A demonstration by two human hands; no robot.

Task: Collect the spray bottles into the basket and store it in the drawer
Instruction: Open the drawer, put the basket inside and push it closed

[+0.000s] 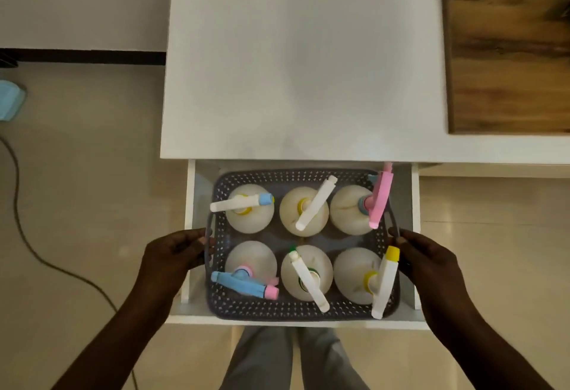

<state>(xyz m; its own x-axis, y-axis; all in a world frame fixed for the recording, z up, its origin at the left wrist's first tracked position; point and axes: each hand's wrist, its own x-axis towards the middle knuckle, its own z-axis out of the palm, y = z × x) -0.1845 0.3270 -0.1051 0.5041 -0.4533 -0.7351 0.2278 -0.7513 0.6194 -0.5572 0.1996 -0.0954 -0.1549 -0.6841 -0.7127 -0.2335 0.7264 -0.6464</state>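
A grey perforated basket [296,309] sits inside the open white drawer [296,323] below the white cabinet top. Several cloudy spray bottles stand upright in it in two rows, among them one with a pink trigger [381,201] at the back right, one with a blue trigger [243,284] at the front left and one with a yellow cap [385,281] at the front right. My left hand [177,250] grips the basket's left handle. My right hand [427,255] grips its right handle.
The white cabinet top [302,71] lies just behind the drawer. A wooden board [509,53] rests at the right. A dark cable [27,235] runs over the tiled floor at the left, near a blue object [10,99]. My legs [293,358] stand under the drawer front.
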